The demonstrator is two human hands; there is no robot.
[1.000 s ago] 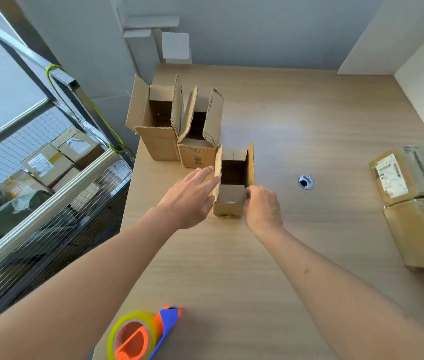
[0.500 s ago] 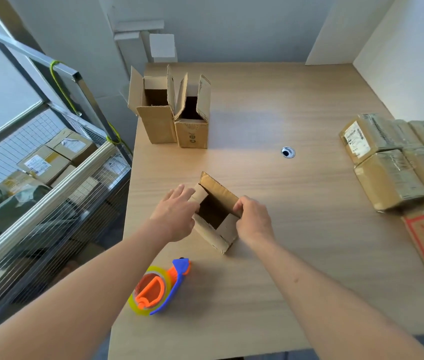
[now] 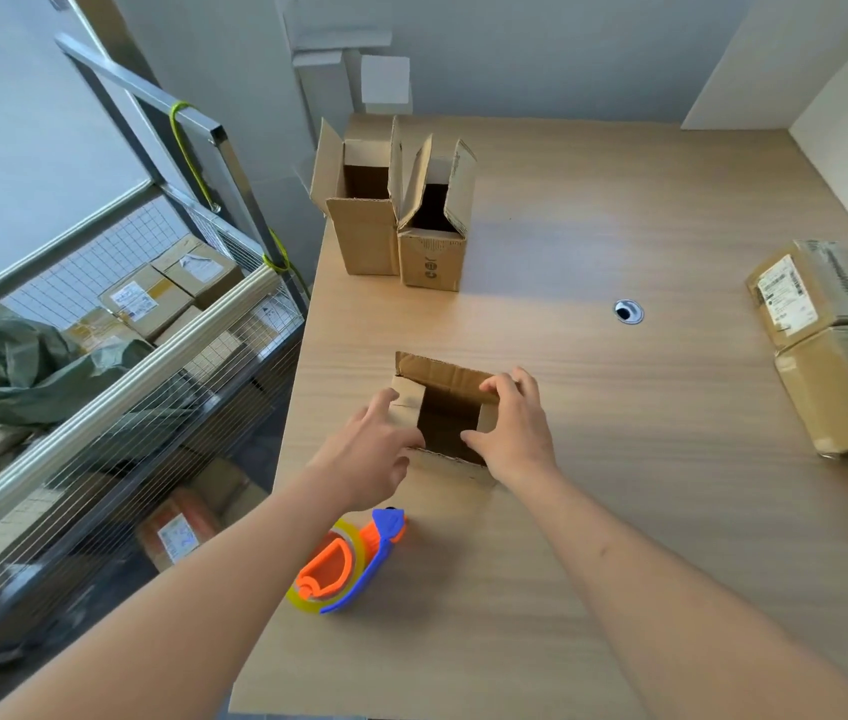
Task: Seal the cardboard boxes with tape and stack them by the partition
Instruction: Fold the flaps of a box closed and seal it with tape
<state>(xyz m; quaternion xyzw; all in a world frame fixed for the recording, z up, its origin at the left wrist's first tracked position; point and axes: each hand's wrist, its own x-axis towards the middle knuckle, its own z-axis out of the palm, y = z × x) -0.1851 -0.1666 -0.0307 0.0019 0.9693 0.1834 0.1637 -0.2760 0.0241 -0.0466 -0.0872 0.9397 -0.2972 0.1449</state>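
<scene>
We have a small open cardboard box (image 3: pixel 446 413) on the wooden table (image 3: pixel 619 511), directly between our two hands, its top flaps standing up and its dark inside facing us. Our left hand (image 3: pixel 375 449) lies against the box's left side, fingers stretched toward the left flap and the thumb reaching along the near edge; the fingers look fairly straight, though we cannot be sure how firmly they press. Our right hand (image 3: pixel 512 433) grips the right side, the fingers curled over the top of the far flap and the thumb hooked on the near rim of the opening. Just beside our left forearm, near the table's front, the tape dispenser (image 3: pixel 346 563) lies on its side, orange and blue with a yellow roll, apart from the box. Farther back on the table two taller open boxes (image 3: pixel 395 220) stand upright, touching each other, flaps raised. Along the table's right edge sealed parcels (image 3: pixel 827 345) lie close together. A wire cage (image 3: pixel 125 356) of packages stands to the left of the table.
</scene>
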